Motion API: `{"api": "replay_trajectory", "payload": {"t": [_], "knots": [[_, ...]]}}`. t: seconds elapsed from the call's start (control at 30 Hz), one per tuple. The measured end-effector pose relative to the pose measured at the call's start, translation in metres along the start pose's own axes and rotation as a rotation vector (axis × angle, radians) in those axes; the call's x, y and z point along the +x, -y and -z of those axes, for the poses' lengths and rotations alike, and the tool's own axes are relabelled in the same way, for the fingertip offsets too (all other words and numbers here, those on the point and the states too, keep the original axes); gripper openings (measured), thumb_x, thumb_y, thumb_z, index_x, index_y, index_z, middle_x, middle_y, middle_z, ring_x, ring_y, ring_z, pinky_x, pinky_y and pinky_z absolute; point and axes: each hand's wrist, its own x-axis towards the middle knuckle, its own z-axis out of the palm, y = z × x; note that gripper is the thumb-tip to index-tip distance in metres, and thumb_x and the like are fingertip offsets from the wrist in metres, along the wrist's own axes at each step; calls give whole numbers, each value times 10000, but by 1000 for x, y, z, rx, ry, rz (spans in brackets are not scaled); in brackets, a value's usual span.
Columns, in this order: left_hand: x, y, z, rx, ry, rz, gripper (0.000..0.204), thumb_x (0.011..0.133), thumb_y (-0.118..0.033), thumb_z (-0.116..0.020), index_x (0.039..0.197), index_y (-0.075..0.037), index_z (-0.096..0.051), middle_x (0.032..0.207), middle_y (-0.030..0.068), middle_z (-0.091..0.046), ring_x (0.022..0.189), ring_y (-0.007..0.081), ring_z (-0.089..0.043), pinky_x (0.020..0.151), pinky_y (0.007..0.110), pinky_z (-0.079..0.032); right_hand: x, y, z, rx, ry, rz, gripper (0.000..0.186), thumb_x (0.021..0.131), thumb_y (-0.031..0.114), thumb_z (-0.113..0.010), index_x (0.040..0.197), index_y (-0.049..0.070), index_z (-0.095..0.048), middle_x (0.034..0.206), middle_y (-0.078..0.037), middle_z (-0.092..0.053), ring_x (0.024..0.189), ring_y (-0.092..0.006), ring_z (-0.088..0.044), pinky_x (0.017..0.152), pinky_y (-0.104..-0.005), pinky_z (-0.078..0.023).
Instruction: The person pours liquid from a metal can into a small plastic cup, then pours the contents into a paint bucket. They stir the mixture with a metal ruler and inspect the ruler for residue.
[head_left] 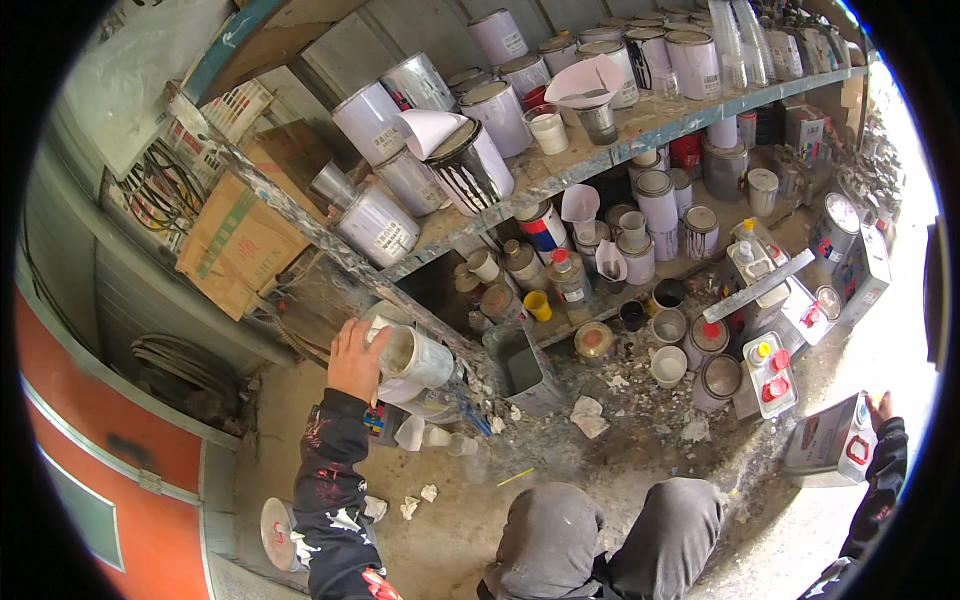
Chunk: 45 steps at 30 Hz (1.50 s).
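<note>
On the left, my left hand (354, 358) curls its fingers over the rim area of a paint-stained pale tub (425, 362), which lies tilted with its mouth toward the right. Stacked pale containers sit under it, partly hidden by my forearm. At the far right, my right hand (881, 408) is closed at the top edge of a rectangular metal can (822, 445) with a red-ringed cap. That can stands on the floor, leaning slightly. The palm side of my right hand is hidden.
A shelf board (560, 165) holds several paint cans, with more cans and bottles below. A square grey bin (520, 365) stands beside the shelf post. Rectangular cans with red and yellow caps (768, 372) are at right. Crumpled paper (590, 416) lies on the floor. My knees (550, 535) are in front.
</note>
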Motion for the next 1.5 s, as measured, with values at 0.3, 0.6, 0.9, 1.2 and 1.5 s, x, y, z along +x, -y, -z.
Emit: {"api": "replay_trajectory", "payload": {"t": [0.3, 0.6, 0.9, 1.2, 1.5], "knots": [[-1, 5, -12, 12, 12, -95, 393, 798, -71, -582, 1180, -131, -650, 1258, 163, -556, 1245, 387, -474, 1022, 482, -388, -62, 31, 48, 566, 67, 236, 444, 849, 144, -589, 1266, 62, -461, 1004, -126, -593, 881, -226, -574, 790, -362, -501], [-5, 5, -29, -10, 89, 74, 610, 705, 87, -662, 1265, -131, -558, 1366, 130, -430, 1349, 357, -352, 1061, 485, -360, -80, 272, 31, 220, 196, 131, 696, 704, 517, -799, 1219, 99, -589, 1073, -205, -654, 1032, -364, -635, 867, -444, -523], [-6, 4, -26, -13, 193, 158, 718, 674, 88, -672, 1331, -155, -515, 1410, 138, -403, 1375, 370, -319, 1071, 508, -367, -73, 335, -46, 267, 61, 109, 888, 731, 516, -751, 1418, 155, -320, 1198, -224, -492, 964, -410, -634, 782, -487, -542], [-3, 8, -10, -66, 213, 127, 689, 645, 65, -604, 1312, -82, -521, 1372, 200, -436, 1329, 416, -363, 1090, 481, -314, -71, 337, -75, 506, -519, 65, 195, 869, 319, -656, 885, 125, -653, 971, -111, -591, 806, -308, -644, 672, -427, -542], [-3, 16, -17, -74, 212, 121, 708, 663, 60, -684, 1329, -94, -496, 1391, 194, -411, 1367, 410, -313, 1081, 496, -322, -103, 431, -105, 304, -257, 480, 331, 781, 376, -704, 958, 105, -637, 970, -121, -573, 880, -292, -617, 658, -416, -533]]}}
